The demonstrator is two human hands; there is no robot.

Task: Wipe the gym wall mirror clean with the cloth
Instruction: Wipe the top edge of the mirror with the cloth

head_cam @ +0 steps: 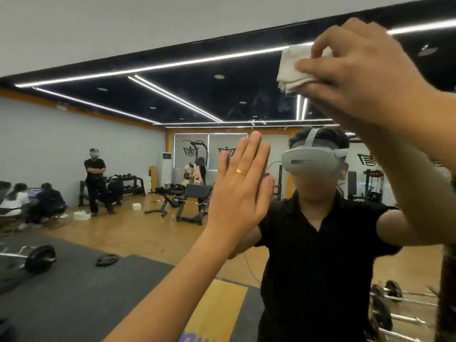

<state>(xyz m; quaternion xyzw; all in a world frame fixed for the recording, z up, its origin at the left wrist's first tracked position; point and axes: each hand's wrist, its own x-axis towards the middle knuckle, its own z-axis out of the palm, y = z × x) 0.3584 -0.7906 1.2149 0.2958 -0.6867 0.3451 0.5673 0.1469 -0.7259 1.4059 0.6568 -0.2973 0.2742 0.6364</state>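
The wall mirror fills most of the view and reflects the gym and a person in a black shirt wearing a headset. Its top edge runs slanting below a white wall. My right hand grips a folded white cloth and holds it against the glass near the mirror's upper right. My left hand lies flat on the glass at the centre, fingers straight and pointing up, a gold ring on one finger. Small specks and smears show on the glass between the two hands.
The white wall lies above the mirror. In the reflection I see weight benches, a dumbbell rack, a barbell and a loose plate on dark mats, and several people at the left.
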